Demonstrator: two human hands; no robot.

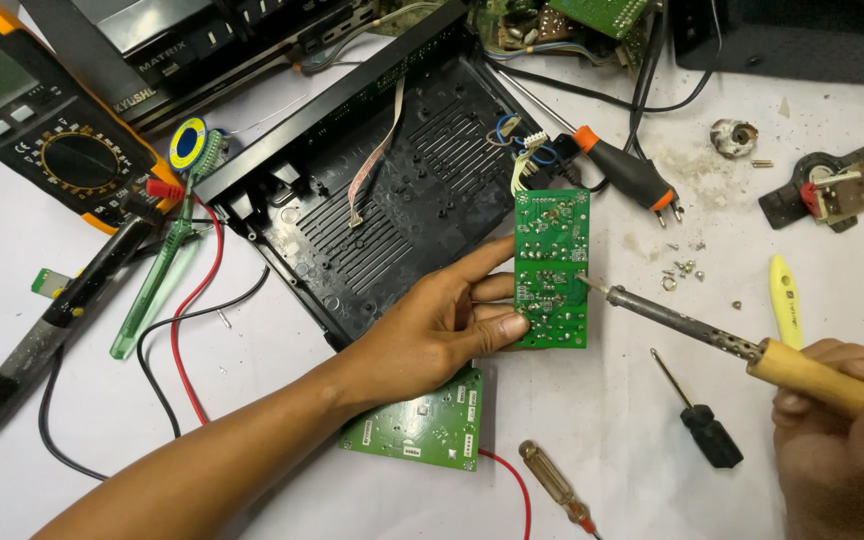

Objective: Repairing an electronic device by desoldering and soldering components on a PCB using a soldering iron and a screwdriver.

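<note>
**Soldering iron tip at green circuit board, board held by left hand**

Left hand (432,325): fingers pinching the lower left edge of a green circuit board (552,268), thumb on top, index stretched along the edge. Board is a flat, narrow rectangle, solder side up, dotted with dull silver joints; it sits upright in view, over the right rim of the black plastic casing (382,190), with thin wires running from its top end. The casing is an open, ribbed tray, glossy, with a pale ribbon cable lying in it.

Right hand (842,430): fingers wrapped tight around the pale wooden handle of the soldering iron (712,335). Perforated grey metal shaft; pointed tip touches the board's right edge about midway.

Counter (602,440): white, matte, speckled with debris and a few small loose screws near the board.

Count of the rest:
- Circuit boards: two. The second green board (422,430) lies flat under the left wrist, a red wire leaving it.
- Screwdrivers: three. Orange-and-black handle (627,170), small black handle (697,425), clear amber handle (552,485).
- Multimeter (37,115): one, yellow-and-black body, round dial, top left.
- Translucent green pen-shaped tool (162,280): one.
- Yellow plastic pry tool (785,300): one, flat, blade-shaped.
</note>
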